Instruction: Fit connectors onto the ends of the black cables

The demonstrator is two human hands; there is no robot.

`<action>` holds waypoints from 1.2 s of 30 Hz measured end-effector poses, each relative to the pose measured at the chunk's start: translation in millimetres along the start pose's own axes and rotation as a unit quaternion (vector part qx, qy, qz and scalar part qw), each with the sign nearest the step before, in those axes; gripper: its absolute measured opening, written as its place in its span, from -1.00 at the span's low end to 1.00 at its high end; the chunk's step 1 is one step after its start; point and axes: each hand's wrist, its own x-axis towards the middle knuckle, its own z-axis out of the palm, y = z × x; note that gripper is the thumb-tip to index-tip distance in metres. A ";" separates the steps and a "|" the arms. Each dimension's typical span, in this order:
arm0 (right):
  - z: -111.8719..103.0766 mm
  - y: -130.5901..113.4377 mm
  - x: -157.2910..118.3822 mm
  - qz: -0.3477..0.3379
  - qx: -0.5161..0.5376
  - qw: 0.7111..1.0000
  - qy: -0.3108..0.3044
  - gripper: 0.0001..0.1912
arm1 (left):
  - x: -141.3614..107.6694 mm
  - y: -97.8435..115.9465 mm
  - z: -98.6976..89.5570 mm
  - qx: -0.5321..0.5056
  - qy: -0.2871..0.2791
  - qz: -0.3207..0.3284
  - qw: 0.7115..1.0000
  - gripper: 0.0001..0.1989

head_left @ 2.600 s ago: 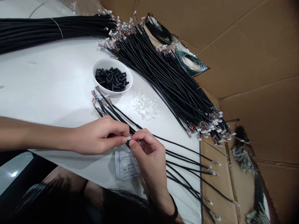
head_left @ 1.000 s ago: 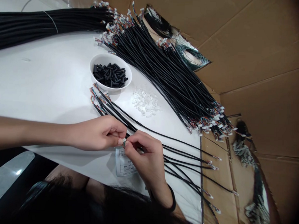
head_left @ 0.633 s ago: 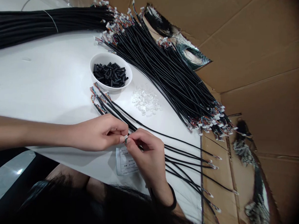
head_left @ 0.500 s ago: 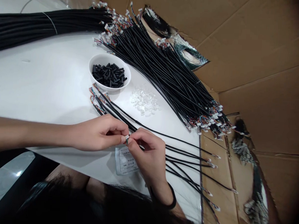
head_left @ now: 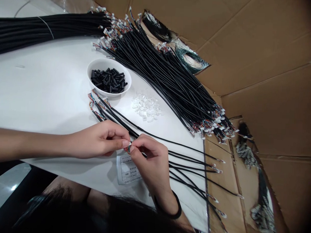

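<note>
Between my fingertips sits a small white connector (head_left: 129, 143) with thin coloured wires (head_left: 129, 149) running from it. My left hand (head_left: 101, 140) pinches it from the left. From the right, my right hand (head_left: 151, 157) is closed on the connector's wires, thumb and forefinger pressed together. Several black cables (head_left: 144, 132) with white plugs lie beneath and behind my hands, their left ends fanned out near the bowl. A printed label bag (head_left: 124, 169) lies on the table under my right hand, partly covered by it.
A white bowl (head_left: 90, 77) holds short black tubes (head_left: 109, 80). Beside it lies a pile of small white pieces (head_left: 147, 107). A large bundle of black cables (head_left: 159, 72) stretches across the back, another bundle (head_left: 72, 23) at upper left. Cardboard (head_left: 248, 75) stands along the right.
The whole view has shifted slightly, so things appear a little further left. Both hands keep their pinch on the connector and its wires, with little visible movement of the fingers.
</note>
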 end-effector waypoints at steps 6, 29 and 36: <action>-1.5 -0.1 0.4 -0.006 -0.003 1.000 -0.001 -0.85 | -0.9 0.4 -0.2 -0.015 0.017 0.000 1.000 -0.75; 1.6 3.1 -2.8 -0.119 -0.107 0.986 0.039 -0.83 | 0.9 3.2 -1.0 0.019 0.020 -0.014 1.000 -0.74; 1.3 5.3 -3.1 -0.134 -0.134 0.981 0.037 -0.82 | 0.7 3.5 -0.1 0.033 0.014 0.000 0.999 -0.75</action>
